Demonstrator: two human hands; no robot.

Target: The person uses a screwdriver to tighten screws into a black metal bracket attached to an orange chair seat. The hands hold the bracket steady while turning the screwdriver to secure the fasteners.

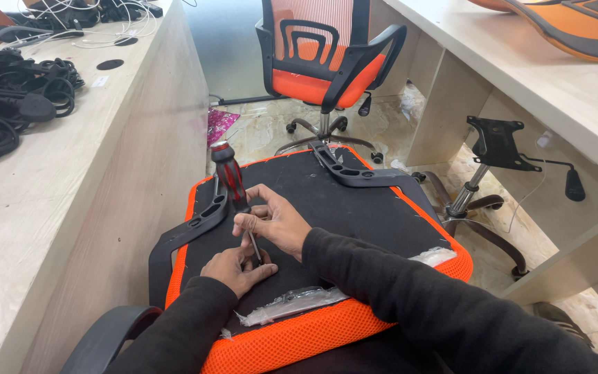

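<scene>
Right hand (276, 223), centre of frame: fingers curled around the metal shaft of a screwdriver (235, 190), thumb and forefinger pinching it just below the handle. Screwdriver is near upright, tilted a bit to the upper left; red and black handle on top, tip down at the seat.

Left hand (235, 269), just below the right: mostly flat on the black underside, palm down, fingers loosely bent around the screwdriver tip. Can't tell if it pinches a screw or only steadies the tip, since the fingers hide the contact point. Both arms in dark sleeves enter from the bottom edge.

Work piece: upside-down seat cushion (354, 215), black underside facing up, orange mesh edge all round, filling the lower middle of the frame. A black armrest bracket (195, 225) lies along its left edge, touching the cushion just beside the screwdriver. A second black armrest bracket (351, 173) lies at the far top edge. Crumpled clear plastic wrap (292, 305) lies along the near edge, below the left hand.

Further out: complete orange office chair (323, 62) at top centre on the tiled floor. Bare chair base (479, 201) with gas column and black tilt plate on the right, under a light wood desk (562, 90). Another orange seat shell (569, 24) on that desk, top right. Light wood counter (43, 180) down the left side, with a pile of black cables (15, 100) at upper left.
</scene>
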